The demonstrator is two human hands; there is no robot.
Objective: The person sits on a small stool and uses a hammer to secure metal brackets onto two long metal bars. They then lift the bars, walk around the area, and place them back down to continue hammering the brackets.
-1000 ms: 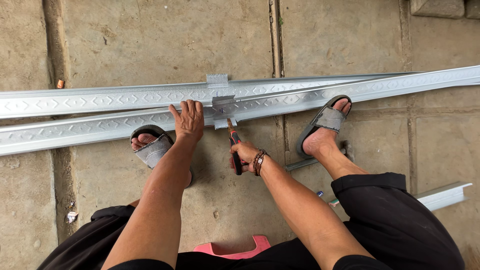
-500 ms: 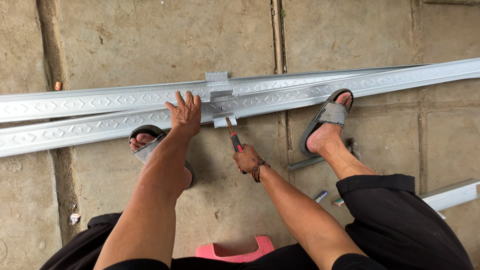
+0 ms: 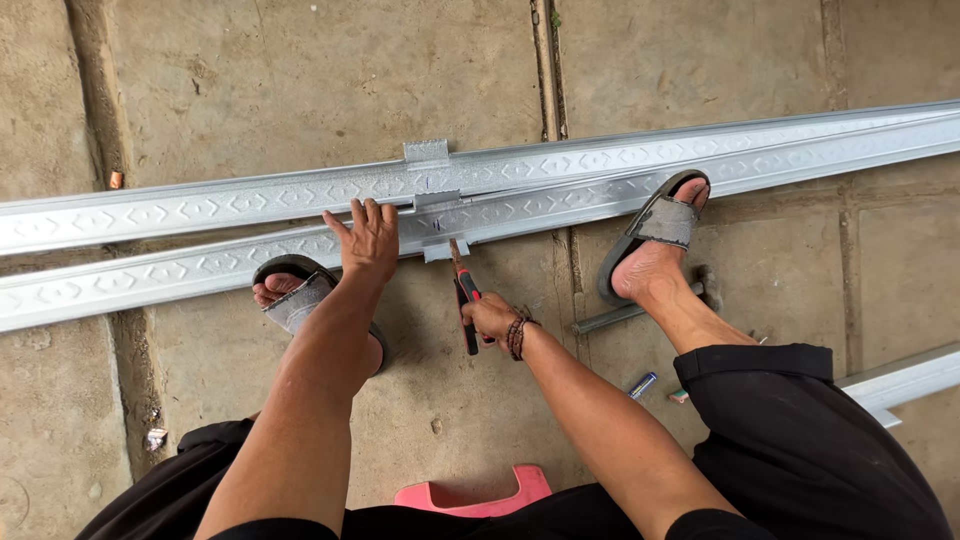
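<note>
Closest to the camera, a pink stool [image 3: 470, 495] edge shows between the person's knees, with black trousers on both sides. Both feet wear grey sandals on a concrete floor [image 3: 250, 90].

Beyond the knees, the right hand [image 3: 490, 318] is closed around red-and-black snips [image 3: 465, 300], their tip touching a small metal clip [image 3: 440, 225]. The left hand [image 3: 368, 240] lies flat, fingers spread, pressing on the near metal rail [image 3: 180, 270]. The left sandal also steps on this rail; the right sandal rests on it further along.

Farther off, a second metal rail [image 3: 200, 205] runs alongside, touching the first where the clip bridges both. Both rails are long, silvery and stamped with a diamond pattern.

The clip appears seated across the joint but only partly bent down, so fastening seems underway, not finished. A short metal offcut [image 3: 620, 317] and a small blue object [image 3: 643, 385] lie near the right foot.
</note>
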